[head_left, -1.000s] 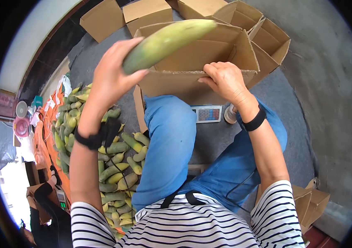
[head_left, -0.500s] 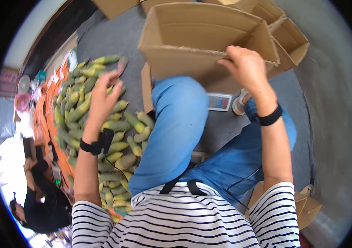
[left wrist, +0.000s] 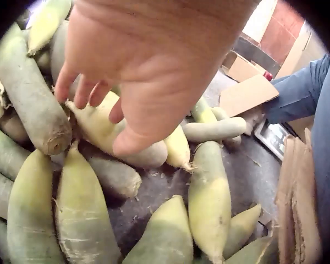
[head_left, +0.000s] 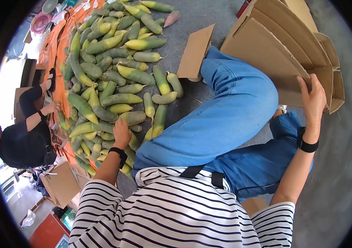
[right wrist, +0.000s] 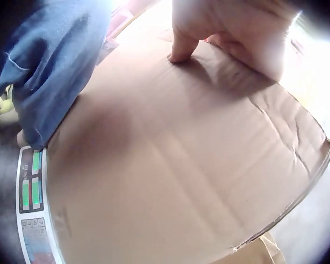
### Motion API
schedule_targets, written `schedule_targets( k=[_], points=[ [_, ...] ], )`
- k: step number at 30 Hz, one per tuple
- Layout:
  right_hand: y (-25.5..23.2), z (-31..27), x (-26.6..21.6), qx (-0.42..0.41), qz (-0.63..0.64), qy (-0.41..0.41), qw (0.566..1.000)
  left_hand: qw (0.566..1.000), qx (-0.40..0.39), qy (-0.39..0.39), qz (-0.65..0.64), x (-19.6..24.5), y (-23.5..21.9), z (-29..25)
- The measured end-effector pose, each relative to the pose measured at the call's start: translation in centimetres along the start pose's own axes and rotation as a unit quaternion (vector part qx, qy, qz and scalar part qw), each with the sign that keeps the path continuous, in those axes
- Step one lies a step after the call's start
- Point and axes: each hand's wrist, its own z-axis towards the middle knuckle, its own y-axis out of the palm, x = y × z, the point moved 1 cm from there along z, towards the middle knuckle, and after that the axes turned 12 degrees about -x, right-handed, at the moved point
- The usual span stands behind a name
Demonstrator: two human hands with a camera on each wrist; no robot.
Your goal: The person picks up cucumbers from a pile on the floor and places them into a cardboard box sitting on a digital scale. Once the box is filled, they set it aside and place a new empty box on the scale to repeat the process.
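My left hand (head_left: 122, 134) reaches down into a spread of green radishes (head_left: 120, 98) on the floor. In the left wrist view its loosely bent fingers and thumb hang over a pale green radish (left wrist: 102, 127), the fingertips right at its skin. My right hand (head_left: 314, 97) grips the near top edge of a tall cardboard box (head_left: 262, 62), thumb on the outer face and fingers over the rim. From here the bottom of the box is hidden.
A digital scale (right wrist: 30, 187) with a green display sits beside the box's base. One cardboard flap (head_left: 195, 51) sticks out left of my bent knee (head_left: 242, 91). Further cardboard boxes (head_left: 330, 45) stand behind. Another person (head_left: 23, 136) in black works across the orange sheet (head_left: 54, 47).
A second ago my left hand held a green radish over the box; half a second ago it was empty. Now it is down at the radishes. My view has swung left; the right hand stays on the box.
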Motion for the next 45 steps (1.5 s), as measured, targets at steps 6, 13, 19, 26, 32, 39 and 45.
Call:
schedule_targets(
  k=[6, 13, 19, 26, 32, 39, 45],
  points=[
    [-0.1, 0.2, -0.3, -0.004, -0.007, 0.006, 1.000, 0.980, -0.142, 0.122, 0.062, 1.0, -1.0, 5.5],
    [0.0, 0.2, -0.2, 0.004, -0.010, 0.011, 1.000, 0.960, -0.066, 0.162, 0.217, 2.9, 3.8, 8.6],
    [-0.6, 0.9, -0.1, -0.014, 0.007, 0.016, 1.000, 0.970, -0.145, 0.146, 0.133, 5.0, -0.8, 6.7],
    [-0.3, 0.7, 0.5, 0.028, 0.021, -0.021, 0.999, 0.958, 0.021, 0.164, -0.236, 4.7, -9.5, 8.2],
    [-0.3, 0.1, 0.2, 0.043, -0.006, -0.015, 0.999, 0.762, 0.148, 0.314, -0.547, 14.0, -34.0, 7.1],
    [0.0, -0.1, 0.6, 0.037, 0.015, -0.048, 0.998, 0.589, 0.358, 0.574, -0.442, 29.5, -49.8, 4.7],
    [-0.4, -0.5, 0.1, 0.028, 0.020, -0.029, 0.999, 0.709, 0.370, 0.546, -0.249, 35.0, -46.1, 8.1]
  ],
)
